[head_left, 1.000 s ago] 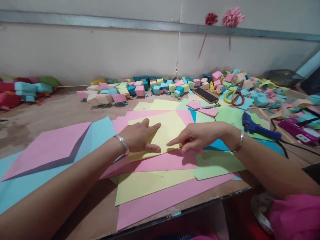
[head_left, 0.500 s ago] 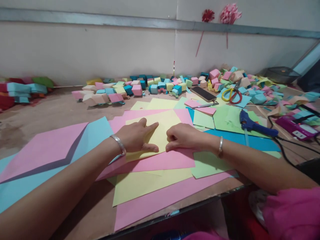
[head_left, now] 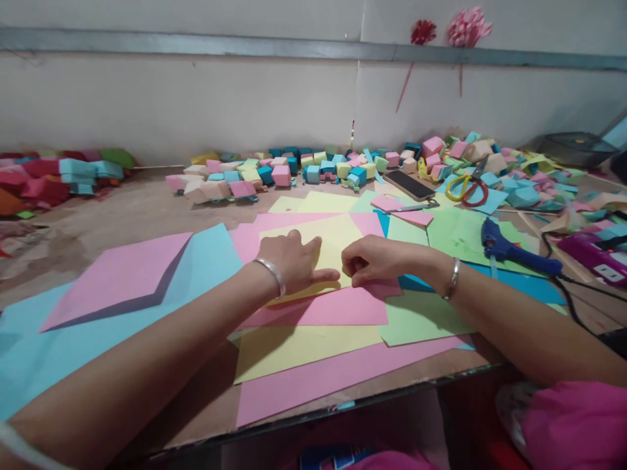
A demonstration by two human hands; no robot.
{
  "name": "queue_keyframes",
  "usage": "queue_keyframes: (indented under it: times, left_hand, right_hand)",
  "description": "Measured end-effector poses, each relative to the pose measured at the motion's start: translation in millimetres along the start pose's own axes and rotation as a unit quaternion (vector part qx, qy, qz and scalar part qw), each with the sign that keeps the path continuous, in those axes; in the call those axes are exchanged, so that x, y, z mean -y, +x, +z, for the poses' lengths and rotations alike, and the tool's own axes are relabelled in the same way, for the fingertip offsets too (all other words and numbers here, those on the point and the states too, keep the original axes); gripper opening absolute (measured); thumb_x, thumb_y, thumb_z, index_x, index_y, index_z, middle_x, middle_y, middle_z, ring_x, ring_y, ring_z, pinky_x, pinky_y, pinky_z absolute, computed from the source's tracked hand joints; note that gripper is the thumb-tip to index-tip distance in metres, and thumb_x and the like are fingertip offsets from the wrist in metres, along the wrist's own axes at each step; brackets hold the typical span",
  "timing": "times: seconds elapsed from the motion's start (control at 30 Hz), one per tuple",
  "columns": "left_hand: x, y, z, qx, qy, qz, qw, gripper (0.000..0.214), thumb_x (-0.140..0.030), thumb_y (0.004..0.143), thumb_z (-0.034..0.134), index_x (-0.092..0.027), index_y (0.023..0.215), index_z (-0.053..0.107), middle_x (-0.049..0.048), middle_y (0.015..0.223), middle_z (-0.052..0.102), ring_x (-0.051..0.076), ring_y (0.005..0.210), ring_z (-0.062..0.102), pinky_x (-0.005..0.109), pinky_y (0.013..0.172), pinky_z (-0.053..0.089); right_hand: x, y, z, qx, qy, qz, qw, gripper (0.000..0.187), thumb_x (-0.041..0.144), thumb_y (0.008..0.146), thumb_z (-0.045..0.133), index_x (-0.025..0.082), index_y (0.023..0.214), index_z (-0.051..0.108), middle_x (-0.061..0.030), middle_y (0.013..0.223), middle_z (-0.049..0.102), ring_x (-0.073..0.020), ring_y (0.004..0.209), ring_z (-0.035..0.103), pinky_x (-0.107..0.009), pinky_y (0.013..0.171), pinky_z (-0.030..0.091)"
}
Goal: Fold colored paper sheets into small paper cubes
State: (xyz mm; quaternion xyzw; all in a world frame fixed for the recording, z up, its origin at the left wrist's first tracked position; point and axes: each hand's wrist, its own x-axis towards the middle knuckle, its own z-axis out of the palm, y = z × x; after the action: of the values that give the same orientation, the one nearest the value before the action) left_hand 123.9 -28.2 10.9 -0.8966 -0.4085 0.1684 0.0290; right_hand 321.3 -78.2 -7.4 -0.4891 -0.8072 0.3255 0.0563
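A yellow sheet of paper lies on a pink sheet in the middle of the pile. My left hand rests flat on the yellow sheet, with thumb and forefinger stretched apart. Curled closed at its right side, my right hand has thumb and fingers together at the sheet's lower right edge. How much paper is between those fingers is hidden. Under the pink sheet are another yellow sheet and a further pink one. Light green paper extends beneath my right wrist.
Pink paper lies on blue sheets at left. Scissors, a phone and a blue glue gun with a cord lie at right. Several folded paper blocks line the wall. The table's front edge is near.
The view has swung slightly left, so things sit further right in it. Both hands keep nearly the same pose on the yellow sheet.
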Motion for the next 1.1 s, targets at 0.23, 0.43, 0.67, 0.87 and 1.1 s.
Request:
queue_keyframes:
  times: [0.23, 0.43, 0.67, 0.87, 1.1]
  left_hand:
    - [-11, -4, -6.8, 0.023, 0.015, -0.018, 0.999, 0.111, -0.093, 0.063, 0.034, -0.022, 0.148, 0.032, 0.024, 0.119, 0.055, 0.042, 0.095, 0.058, 0.05, 0.077, 0.044]
    - [13, -16, 5.0, 0.01, 0.001, 0.034, 0.999, 0.105, -0.087, 0.067, 0.042, -0.024, 0.15, 0.027, 0.0218, 0.126, 0.05, 0.039, 0.102, 0.054, 0.043, 0.076, 0.046]
    - [45, -44, 31.9, -0.055, -0.01, 0.027, 0.998, 0.105, -0.078, 0.072, 0.053, -0.019, 0.153, 0.021, 0.0189, 0.134, 0.047, 0.036, 0.111, 0.048, 0.043, 0.087, 0.044]
    - [80, -69, 54.0, -0.095, -0.005, -0.007, 0.995, 0.108, -0.073, 0.07, 0.062, -0.015, 0.152, 0.022, 0.0211, 0.139, 0.044, 0.04, 0.124, 0.044, 0.05, 0.1, 0.039]
    - [67, -76, 36.6, -0.075, -0.098, 0.183, 0.975, 0.06, -0.053, 0.094, 0.042, -0.018, 0.143, 0.041, 0.0144, 0.159, 0.023, 0.031, 0.148, 0.014, 0.045, 0.114, 0.03]
  right_hand:
    - [7, -6, -2, -0.011, 0.007, 0.001, 1.0, 0.008, 0.021, 0.076, 0.065, 0.017, 0.077, 0.058, 0.0006, 0.072, 0.06, -0.0106, 0.063, 0.05, -0.024, 0.057, 0.036]
    - [5, -6, -1, -0.011, 0.015, 0.001, 1.0, 0.009, 0.02, 0.076, 0.066, 0.017, 0.075, 0.058, 0.0018, 0.068, 0.057, -0.0101, 0.062, 0.048, -0.023, 0.055, 0.036]
    - [-6, -2, 4, -0.004, 0.034, -0.002, 0.999, 0.009, 0.023, 0.075, 0.066, 0.018, 0.076, 0.058, 0.0012, 0.07, 0.059, -0.0108, 0.063, 0.05, -0.023, 0.055, 0.036]
    - [-9, -2, 4, -0.008, 0.048, -0.009, 0.999, 0.009, 0.022, 0.074, 0.065, 0.019, 0.074, 0.057, 0.0019, 0.069, 0.058, -0.0103, 0.061, 0.048, -0.024, 0.054, 0.035]
    - [-3, -2, 4, -0.008, 0.042, -0.001, 0.999, 0.008, 0.022, 0.076, 0.064, 0.019, 0.074, 0.057, 0.0019, 0.068, 0.058, -0.01, 0.06, 0.047, -0.024, 0.053, 0.034]
